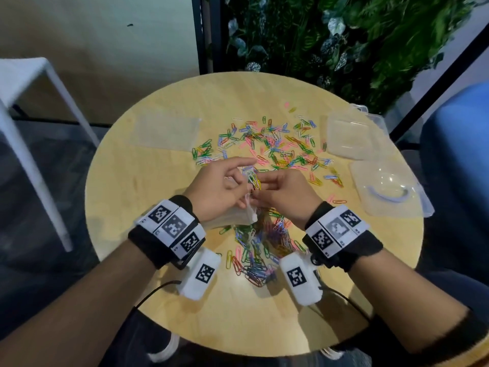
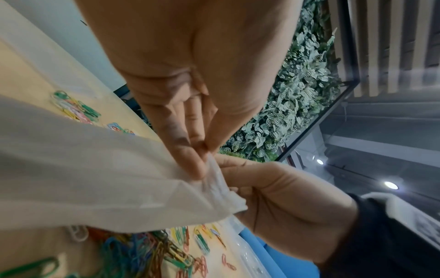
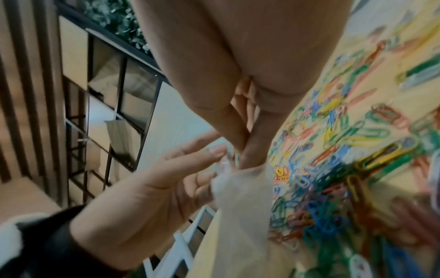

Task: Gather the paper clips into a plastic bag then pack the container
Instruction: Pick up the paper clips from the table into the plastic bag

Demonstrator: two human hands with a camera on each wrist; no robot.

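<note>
My left hand (image 1: 217, 186) and right hand (image 1: 284, 190) both pinch the bag (image 2: 100, 178) mouth; clips (image 1: 267, 144) litter the counter (image 1: 148, 181); no legible writing.

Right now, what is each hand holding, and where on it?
Both the left hand and right hand pinch the plastic bag at its crumpled top edge.

Both hands at a plastic bag (image 1: 232, 218)

Left hand (image 1: 219, 186) and right hand (image 1: 284, 192) pinch it over paper clips (image 1: 277, 147) scattered on the bench (image 1: 137, 181).
</note>
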